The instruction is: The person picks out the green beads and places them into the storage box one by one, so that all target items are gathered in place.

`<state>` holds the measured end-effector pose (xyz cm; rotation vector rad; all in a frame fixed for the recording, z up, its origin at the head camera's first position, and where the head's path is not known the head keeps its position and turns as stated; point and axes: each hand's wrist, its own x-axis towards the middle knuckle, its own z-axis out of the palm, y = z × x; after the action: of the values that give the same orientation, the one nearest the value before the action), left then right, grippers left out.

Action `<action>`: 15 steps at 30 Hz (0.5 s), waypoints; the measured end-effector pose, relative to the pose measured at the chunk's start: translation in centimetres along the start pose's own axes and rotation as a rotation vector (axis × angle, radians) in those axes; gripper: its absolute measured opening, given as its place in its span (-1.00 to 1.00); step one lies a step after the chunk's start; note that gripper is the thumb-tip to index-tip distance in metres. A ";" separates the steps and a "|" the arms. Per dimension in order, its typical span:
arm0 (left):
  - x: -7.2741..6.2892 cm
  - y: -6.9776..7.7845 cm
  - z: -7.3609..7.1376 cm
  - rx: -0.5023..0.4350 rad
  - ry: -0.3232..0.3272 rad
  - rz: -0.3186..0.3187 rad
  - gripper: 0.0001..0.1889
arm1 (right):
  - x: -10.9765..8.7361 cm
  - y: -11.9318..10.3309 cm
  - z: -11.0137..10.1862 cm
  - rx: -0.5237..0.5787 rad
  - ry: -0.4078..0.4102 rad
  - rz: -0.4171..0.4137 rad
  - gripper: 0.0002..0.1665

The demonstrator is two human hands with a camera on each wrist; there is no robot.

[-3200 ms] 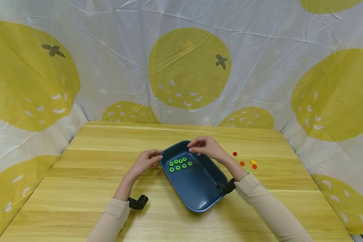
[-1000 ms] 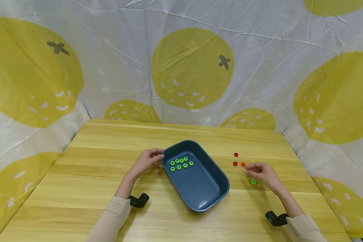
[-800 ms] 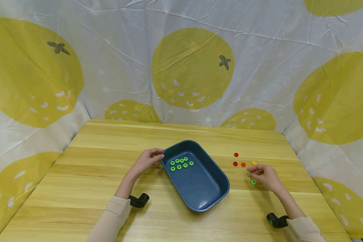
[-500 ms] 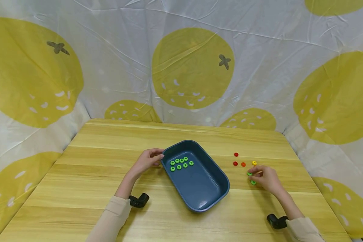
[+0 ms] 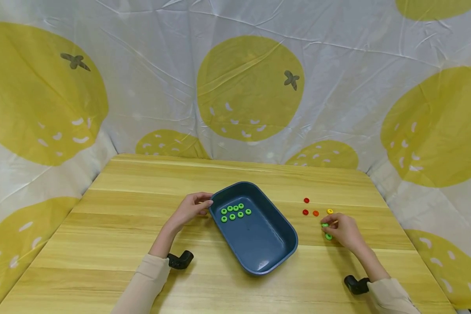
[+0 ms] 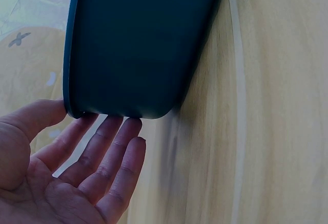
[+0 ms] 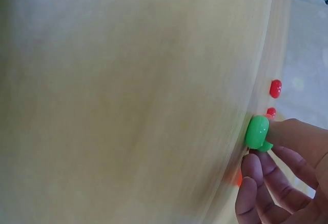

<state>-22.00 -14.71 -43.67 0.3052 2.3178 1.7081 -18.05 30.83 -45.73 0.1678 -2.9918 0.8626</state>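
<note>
In the head view, my left hand (image 5: 190, 208) holds the far-left corner of a dark blue bin (image 5: 255, 235). The left wrist view shows its thumb on the rim and its fingertips on the outer wall. Several green ring-shaped beads (image 5: 232, 216) lie inside at the bin's far end. To the right of the bin, my right hand (image 5: 345, 231) pinches one green bead (image 5: 324, 225) between thumb and fingers, low over the table. Another green bead (image 7: 257, 131) lies close by, appearing large before the fingertips in the right wrist view.
Two red beads (image 5: 306, 200), an orange bead (image 5: 315, 213) and a yellow bead (image 5: 329, 211) lie beyond the right hand. Part of another orange bead (image 7: 239, 178) shows behind the fingers. The wooden table (image 5: 141, 174) meets a fruit-print cloth (image 5: 161, 87) at the back.
My right hand has left the bin and come right to the loose beads. Over the last second its fingers have closed on a green bead. The left hand and the bin stay put.
</note>
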 end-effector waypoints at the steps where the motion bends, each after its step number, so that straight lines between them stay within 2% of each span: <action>1: 0.0 0.0 0.0 0.000 0.001 -0.001 -0.60 | 0.0 0.0 0.0 -0.002 0.000 0.001 -0.86; 8: 0.1 0.0 0.0 -0.002 -0.002 -0.002 -0.60 | 0.1 0.1 -0.1 -0.002 -0.006 0.000 -0.87; 15: 0.0 0.0 0.0 -0.001 -0.001 -0.003 -0.61 | 0.3 -0.7 -1.1 0.100 0.001 -0.012 -0.80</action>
<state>-22.01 -14.68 -43.66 0.3020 2.3155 1.7064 -18.30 30.83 -44.45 0.1865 -2.9454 1.0108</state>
